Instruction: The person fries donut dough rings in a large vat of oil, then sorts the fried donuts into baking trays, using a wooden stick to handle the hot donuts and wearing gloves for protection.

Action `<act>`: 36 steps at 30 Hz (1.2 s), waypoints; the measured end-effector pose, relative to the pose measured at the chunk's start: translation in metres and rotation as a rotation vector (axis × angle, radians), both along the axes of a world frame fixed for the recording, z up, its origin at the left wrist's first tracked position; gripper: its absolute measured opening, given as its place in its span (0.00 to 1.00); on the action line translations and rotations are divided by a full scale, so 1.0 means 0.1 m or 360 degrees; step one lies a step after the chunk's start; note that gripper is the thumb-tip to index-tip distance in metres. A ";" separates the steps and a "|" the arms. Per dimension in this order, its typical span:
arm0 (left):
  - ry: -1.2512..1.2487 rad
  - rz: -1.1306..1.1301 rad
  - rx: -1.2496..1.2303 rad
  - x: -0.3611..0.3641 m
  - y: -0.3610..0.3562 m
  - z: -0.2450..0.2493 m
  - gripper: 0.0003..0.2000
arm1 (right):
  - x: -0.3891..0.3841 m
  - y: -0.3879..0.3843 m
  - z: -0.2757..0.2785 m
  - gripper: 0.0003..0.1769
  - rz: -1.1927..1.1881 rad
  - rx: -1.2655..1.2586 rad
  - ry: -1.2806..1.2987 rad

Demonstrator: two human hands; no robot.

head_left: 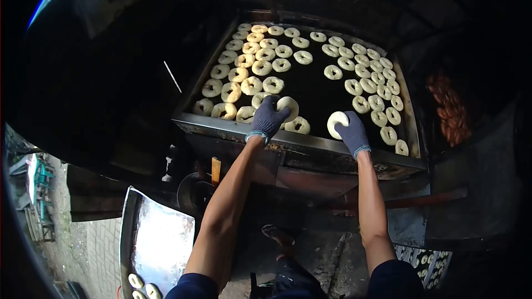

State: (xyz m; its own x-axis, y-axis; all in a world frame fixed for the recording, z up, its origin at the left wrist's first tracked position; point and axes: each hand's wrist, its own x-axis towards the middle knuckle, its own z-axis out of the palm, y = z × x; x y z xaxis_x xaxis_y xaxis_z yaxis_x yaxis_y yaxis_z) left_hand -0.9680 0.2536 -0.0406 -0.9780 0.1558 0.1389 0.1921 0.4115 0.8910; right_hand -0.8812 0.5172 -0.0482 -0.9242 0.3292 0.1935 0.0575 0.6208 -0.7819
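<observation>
My left hand [270, 115], in a grey knit glove, grips a pale dough ring [287, 109] over the front part of a wide black pan. My right hand [351, 131], gloved the same way, holds another dough ring [336, 125] near the pan's front rim [318, 142]. Rows of dough rings lie in the pan; those on the left, such as one ring [251, 86], look yellowish in the light, and those on the right, such as another ring [361, 104], look paler. Dark pan surface shows between the two groups.
At the lower left a metal tray [166, 232] holds several dough rings near its bottom edge. A wooden handle [215, 170] stands up below the pan's front. Brown pieces [449, 112] are heaped at the right. More rings lie on a rack [426, 266] at the lower right.
</observation>
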 end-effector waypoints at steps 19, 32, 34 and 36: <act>0.0130 0.1625 -0.0753 2.91 -3.67 -0.18 0.25 | 0.35 -2.44 0.71 0.21 0.0583 -0.0030 0.0698; -0.1346 0.2072 -0.0710 5.89 -6.34 -0.99 0.27 | 4.20 -7.49 -0.89 0.19 0.2525 0.0441 -0.0393; -0.1120 0.1776 -0.0341 5.98 -6.47 -1.13 0.21 | 4.39 -7.63 -1.17 0.18 0.2526 0.0442 -0.0335; -0.0746 0.1638 -0.0358 5.79 -6.20 -0.89 0.17 | 4.32 -7.51 -1.10 0.15 0.2513 0.0545 -0.0268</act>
State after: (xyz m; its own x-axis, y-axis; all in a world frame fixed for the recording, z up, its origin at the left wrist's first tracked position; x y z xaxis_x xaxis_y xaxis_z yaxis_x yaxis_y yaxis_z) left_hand -0.3892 -0.3669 -0.1298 -0.6046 -0.7706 -0.2016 -0.6573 0.3398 0.6727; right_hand -0.4489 -0.2342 -0.1579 -0.2993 -0.9509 -0.0786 -0.7050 0.2759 -0.6533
